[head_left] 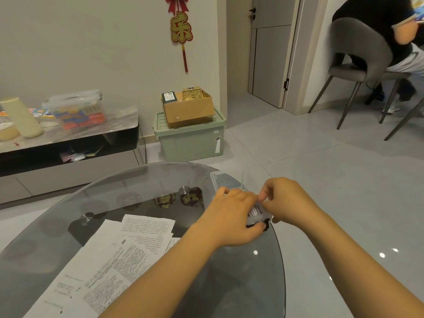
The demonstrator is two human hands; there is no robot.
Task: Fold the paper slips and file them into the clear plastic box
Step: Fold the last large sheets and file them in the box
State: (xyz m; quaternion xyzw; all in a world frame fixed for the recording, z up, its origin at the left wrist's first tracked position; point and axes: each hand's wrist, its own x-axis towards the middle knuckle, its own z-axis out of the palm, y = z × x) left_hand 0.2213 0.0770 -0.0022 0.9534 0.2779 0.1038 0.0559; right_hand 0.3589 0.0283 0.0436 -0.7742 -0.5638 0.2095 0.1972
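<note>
Here, right of centre in the frame, both hands worked at the clear plastic box (258, 218) on the glass table (137, 187). The left hand (236, 216) clasped its near wall; the right hand (286, 200) pinched folded paper slips (255, 210) inside. Steadying the box looked wise while slips were pressed down; unfolded sheets (128, 244) waited lower left.

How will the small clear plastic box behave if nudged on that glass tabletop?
The clear plastic box looks light and thin-walled, so it would probably slide easily on the smooth glass table. Both hands brace it, suggesting it shifts or tips when paper slips are pressed in.
</note>
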